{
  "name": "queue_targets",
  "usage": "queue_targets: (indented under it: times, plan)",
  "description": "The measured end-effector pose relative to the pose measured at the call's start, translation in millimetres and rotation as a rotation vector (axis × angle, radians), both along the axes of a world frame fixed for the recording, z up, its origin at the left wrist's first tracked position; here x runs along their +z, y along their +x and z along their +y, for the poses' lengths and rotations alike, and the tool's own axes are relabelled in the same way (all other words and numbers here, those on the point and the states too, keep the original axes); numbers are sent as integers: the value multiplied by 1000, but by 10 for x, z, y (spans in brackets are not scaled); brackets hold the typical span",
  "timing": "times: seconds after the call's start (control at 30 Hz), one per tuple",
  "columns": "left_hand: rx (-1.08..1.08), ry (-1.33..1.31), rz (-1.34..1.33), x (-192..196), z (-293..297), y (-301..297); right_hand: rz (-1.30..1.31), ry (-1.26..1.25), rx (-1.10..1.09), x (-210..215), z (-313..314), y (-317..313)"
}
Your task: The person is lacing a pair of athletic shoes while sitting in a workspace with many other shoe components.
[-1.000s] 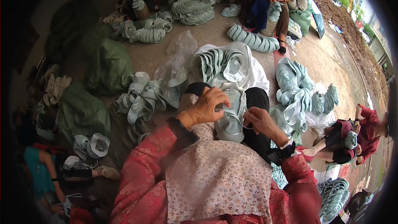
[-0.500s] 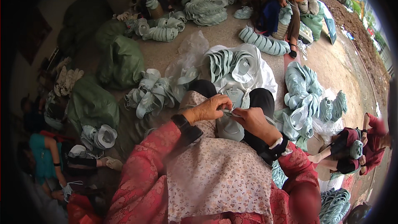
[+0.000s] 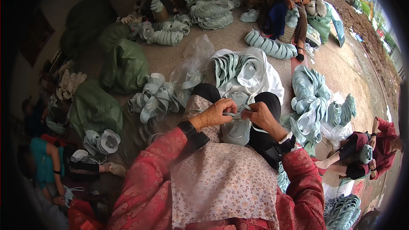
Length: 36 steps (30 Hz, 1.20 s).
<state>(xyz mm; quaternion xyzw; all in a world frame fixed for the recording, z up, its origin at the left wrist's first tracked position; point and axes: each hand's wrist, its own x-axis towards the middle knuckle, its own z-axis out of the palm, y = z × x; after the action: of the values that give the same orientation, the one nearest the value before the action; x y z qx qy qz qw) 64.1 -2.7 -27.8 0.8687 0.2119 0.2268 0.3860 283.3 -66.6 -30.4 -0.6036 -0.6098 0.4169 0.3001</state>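
Note:
A pale blue-green shoe upper (image 3: 235,134) lies between my knees, its toe toward me. My left hand (image 3: 216,114) is closed at the left of its lacing, pinching a shoelace (image 3: 230,114). Across from it, my right hand (image 3: 262,117) pinches the lace at the right side, fingertips together. A small gap separates the two hands over the upper. Just beyond, a white plastic bag (image 3: 271,76) lies spread out with stacked shoe uppers (image 3: 228,69) on it.
Bundled uppers lie on the floor at left (image 3: 155,96) and right (image 3: 309,89). Green sacks (image 3: 96,108) stand on the left. Co-workers sit around: one in teal (image 3: 44,155) at left, one in red (image 3: 385,145) at right, two at the back.
My right hand has drawn away to the right from my left hand and turned, so the lace shows between them. The left hand has barely moved.

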Motion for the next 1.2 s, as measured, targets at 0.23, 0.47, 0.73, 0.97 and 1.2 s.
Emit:
queue_targets:
  times: [0.23,0.47,0.73,0.97,1.2]
  plan:
    - [-43,-215,-14,16,40,-19,142,-74,-18,103,-11,264]
    - [-21,-158,-38,48,-65,-29,367,-335,-58,124,-154,940]
    - [77,-173,-117,-102,-26,14,891,-372,-65,119,-301,872]
    - [-4,-243,-90,-59,56,3,685,-215,-181,117,-112,911]
    - [-26,-267,-11,60,35,-39,887,-221,-152,258,-85,933]
